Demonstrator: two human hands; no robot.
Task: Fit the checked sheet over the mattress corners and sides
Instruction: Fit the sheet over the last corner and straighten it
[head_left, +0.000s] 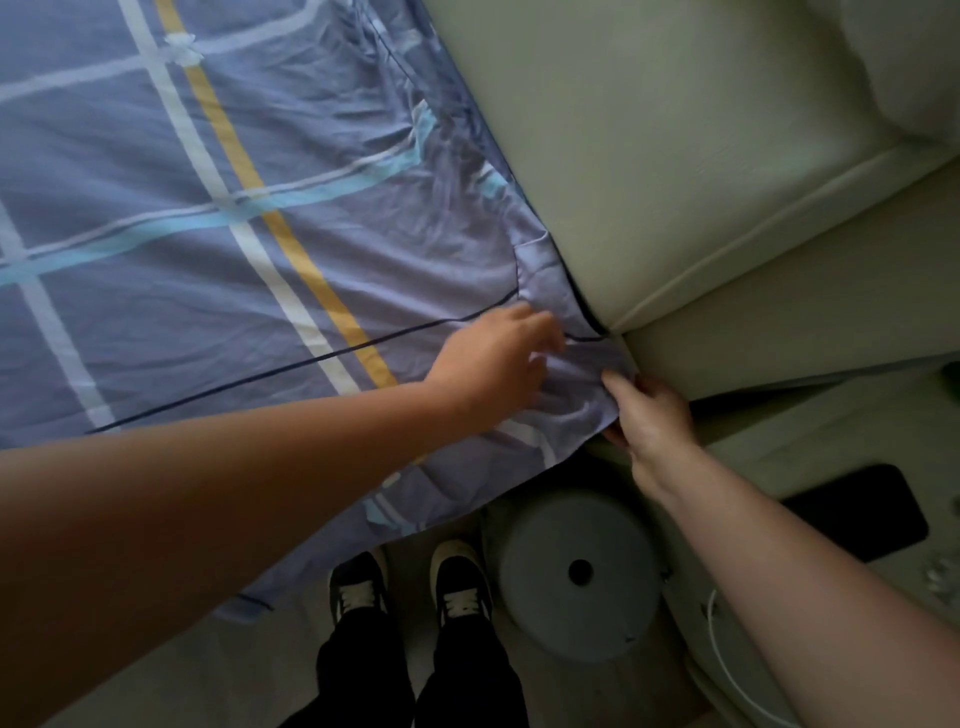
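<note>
Dim bedroom, bed tight against a cream padded headboard (701, 156). The mattress is fully hidden under the sheet (208, 234), a thin wrinkled blue fabric with white, yellow and cyan stripes, its corner bunched at the headboard gap. Your left hand (498, 358) rests on that corner, fingers loose and blurred. Your right hand (652, 415) pinches the sheet's edge, fingertips hidden under the fabric. A round grey disc (576, 571) with a centre hole sits beside your shoes (358, 587).
</note>
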